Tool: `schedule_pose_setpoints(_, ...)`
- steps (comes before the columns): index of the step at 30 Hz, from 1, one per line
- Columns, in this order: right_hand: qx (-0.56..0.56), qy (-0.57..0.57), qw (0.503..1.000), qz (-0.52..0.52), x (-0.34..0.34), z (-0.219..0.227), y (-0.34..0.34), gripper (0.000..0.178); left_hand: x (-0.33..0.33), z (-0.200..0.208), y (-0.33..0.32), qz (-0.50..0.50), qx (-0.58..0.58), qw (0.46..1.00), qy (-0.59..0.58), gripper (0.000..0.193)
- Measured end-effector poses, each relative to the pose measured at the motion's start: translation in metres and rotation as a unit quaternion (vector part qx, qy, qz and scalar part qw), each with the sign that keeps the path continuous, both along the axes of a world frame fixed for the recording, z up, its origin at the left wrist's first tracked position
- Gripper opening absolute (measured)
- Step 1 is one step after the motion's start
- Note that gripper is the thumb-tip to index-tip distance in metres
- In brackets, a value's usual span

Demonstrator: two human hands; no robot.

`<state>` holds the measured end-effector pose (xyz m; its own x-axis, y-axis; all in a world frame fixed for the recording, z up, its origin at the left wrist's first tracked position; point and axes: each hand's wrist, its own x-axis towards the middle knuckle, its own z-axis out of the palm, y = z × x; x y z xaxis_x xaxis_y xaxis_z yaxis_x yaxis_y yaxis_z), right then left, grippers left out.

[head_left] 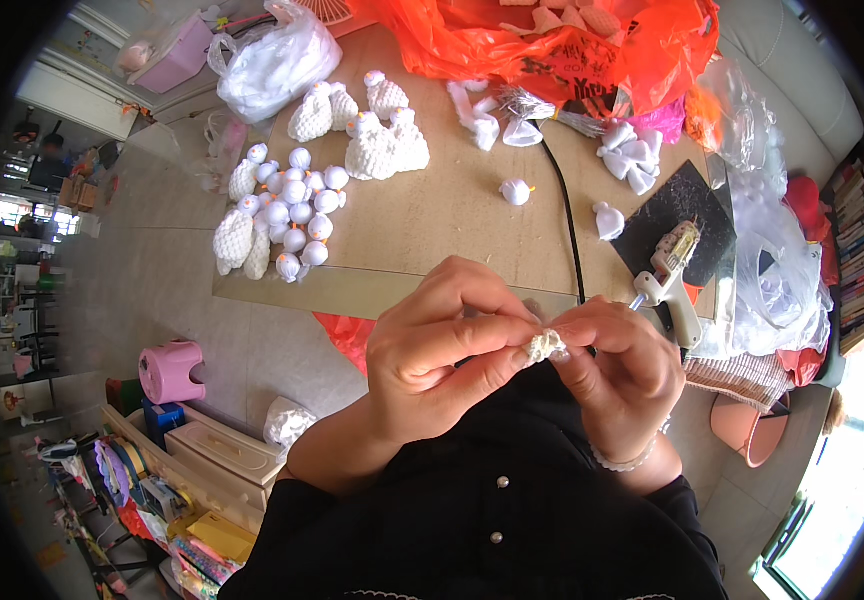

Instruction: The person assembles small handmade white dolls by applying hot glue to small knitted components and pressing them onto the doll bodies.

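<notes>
Close to my chest, past the table's front edge, both hands pinch a small cream-white crocheted piece [546, 346]. My left hand [440, 345] grips its left side between thumb and fingertips. From the other side my right hand [624, 375] holds it the same way, and the fingers hide much of it. On the table, a white ball-shaped head with an orange beak [516, 191] and a small white knotted piece [608, 221] lie apart. Several similar white heads [300, 213] are grouped at the left, beside white crocheted bodies [388, 146].
A white glue gun [666, 268] rests at the right by a black board [687, 205]. A black cord [564, 200] crosses the table [432, 225]. Red plastic bags [442, 45] cover the far side. A pink stool [170, 372] and beige drawers [214, 460] stand left on the floor.
</notes>
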<state>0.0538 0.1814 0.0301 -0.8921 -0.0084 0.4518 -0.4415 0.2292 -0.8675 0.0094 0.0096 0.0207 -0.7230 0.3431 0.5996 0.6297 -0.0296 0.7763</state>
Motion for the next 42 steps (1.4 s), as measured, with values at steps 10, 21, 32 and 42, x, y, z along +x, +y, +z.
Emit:
schedule_pose_setpoints(10, 0.093, 0.087, 0.992, -0.012, -0.002, 0.007, -0.002, 0.021, 0.005, 0.003, -0.003, -0.015, -0.003, 0.997, -0.077, 0.012)
schedule_pose_setpoints(21, -0.137, -0.02, 0.99, 0.003, 0.003, -0.01, -0.01, 0.034, 0.005, -0.011, 0.006, -0.086, 0.116, 0.977, -0.155, 0.015)
schedule_pose_setpoints(32, -0.157, -0.007, 0.986, -0.047, -0.001, -0.019, -0.01, 0.053, 0.01, -0.013, 0.012, -0.095, 0.113, 0.978, -0.148, 0.013)
schedule_pose_setpoints(42, 0.147, 0.159, 0.974, -0.072, -0.006, -0.006, 0.001, 0.029, 0.011, -0.024, 0.018, -0.077, 0.139, 0.975, -0.156, 0.017)
